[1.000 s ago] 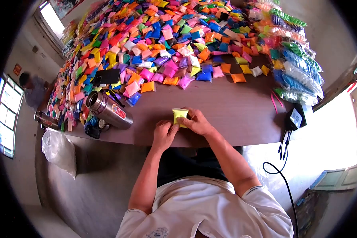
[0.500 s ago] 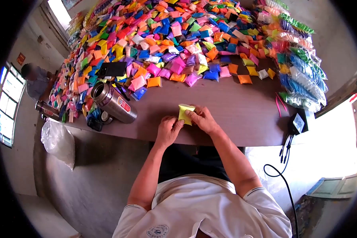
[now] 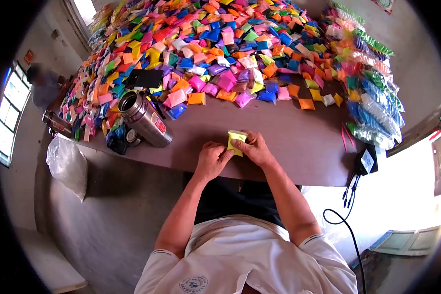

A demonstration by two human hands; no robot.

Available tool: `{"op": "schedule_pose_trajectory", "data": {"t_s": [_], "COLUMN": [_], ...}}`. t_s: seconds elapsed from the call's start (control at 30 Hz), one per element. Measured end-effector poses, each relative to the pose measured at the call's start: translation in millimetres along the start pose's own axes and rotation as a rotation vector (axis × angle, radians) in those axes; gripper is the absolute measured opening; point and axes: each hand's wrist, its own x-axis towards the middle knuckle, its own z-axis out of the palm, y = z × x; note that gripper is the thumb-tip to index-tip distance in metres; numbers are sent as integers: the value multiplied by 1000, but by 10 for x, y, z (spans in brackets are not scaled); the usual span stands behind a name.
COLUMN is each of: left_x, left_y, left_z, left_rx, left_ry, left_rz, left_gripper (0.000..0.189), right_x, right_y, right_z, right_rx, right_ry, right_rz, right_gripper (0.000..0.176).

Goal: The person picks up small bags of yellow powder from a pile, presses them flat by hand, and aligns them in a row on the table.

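A small yellow packet (image 3: 236,139) is held upright over the near edge of the brown table. My right hand (image 3: 254,148) closes on its right side, with the thumb pressed across its front. At its lower left, my left hand (image 3: 213,159) has its fingers curled in and its thumb against the packet. Beyond my hands lies a big heap of coloured packets (image 3: 225,80) in pink, orange, blue, yellow and other colours. What the packet contains cannot be made out.
A steel flask (image 3: 147,122), open at the top, stands to the left beside a black phone (image 3: 144,78). Stacked bagged packets (image 3: 372,98) rise at the right, near a black box (image 3: 367,160) with cables. A plastic bag (image 3: 67,166) sits on the floor; another person (image 3: 44,88) is at far left.
The view has shifted slightly. Both hands stay on the yellow packet, which sits a little further right in view, with my right thumb still across it.
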Motion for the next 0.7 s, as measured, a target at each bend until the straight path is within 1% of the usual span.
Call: {"op": "schedule_pose_trajectory", "data": {"t_s": [0.07, 0.13, 0.2, 0.27, 0.37, 0.47, 0.5, 0.53, 0.57, 0.63, 0.7], "left_x": [1, -2, -5, -15, -20, -24, -20, -19, -21, -22, -27], "left_y": [18, 40, 21, 9, 0, -13, 9, 21, 12, -18, -37], "left_z": [4, 13, 20, 26, 20, 30, 27, 25, 27, 29, 34], "left_rx": [11, 43, 42, 39, 52, 31, 32, 34, 33, 52, 37], "left_ry": [-15, 19, 26, 32, 48, 16, 25, 35, 35, -8, -8], "left_rz": [10, 72, 58, 44, 37, 7, 26, 45, 45, 34, 16], "left_gripper": [41, 42, 41, 41, 40, 40, 36, 33, 33, 38, 38], "right_x": [-13, -15, -13, -9, -17, -27, -28, -28, -26, -20, -29], "right_y": [23, 41, 41, 16, -6, 27, 41, 55, 66, 70, 63], "right_z": [-19, -24, -29, -34, -84, -56, -47, -37, -33, -39, -9], "right_rx": [41, 45, 50, 79, 100, 82, 81, 70, 59, 66, 76], "right_ry": [12, 12, 14, 23, 30, 17, 16, 35, 53, 42, 33], "right_rz": [66, 66, 66, 99, 119, 102, 103, 54, 4, 8, 14], "right_gripper": [21, 21, 22, 26, 26, 25, 25, 24, 24, 25, 26]}}
